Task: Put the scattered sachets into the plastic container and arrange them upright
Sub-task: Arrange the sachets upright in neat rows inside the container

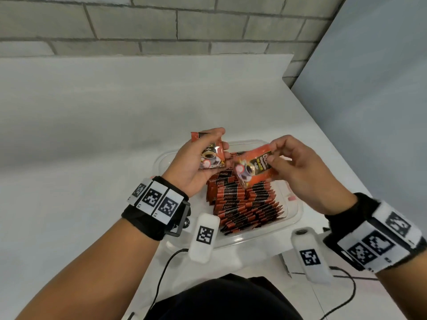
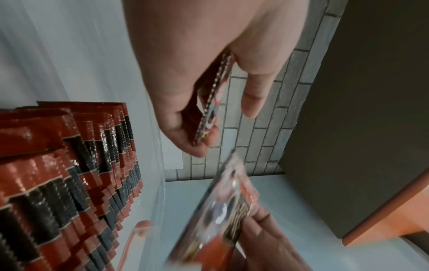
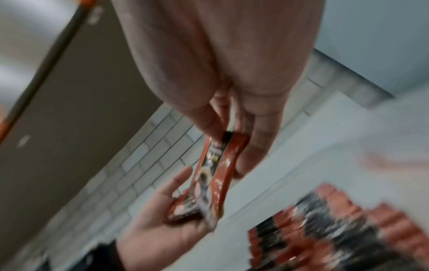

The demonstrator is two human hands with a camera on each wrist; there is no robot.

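Sachets (image 1: pixel 242 199) upright in rows, filling container (image 1: pixel 293 218). Left hand (image 1: pixel 196 165) grips one sachet (image 1: pixel 211 153); right hand (image 1: pixel 298 172) pinches another (image 1: pixel 254 169) (both above container).

White table (image 1: pixel 97 125) against grey brick wall (image 1: pixel 161 24); clear plastic container (image 1: pixel 294 212) sits on it (packed with upright sachets (image 1: pixel 242 204)); black cable (image 1: pixel 161 276) at near edge.
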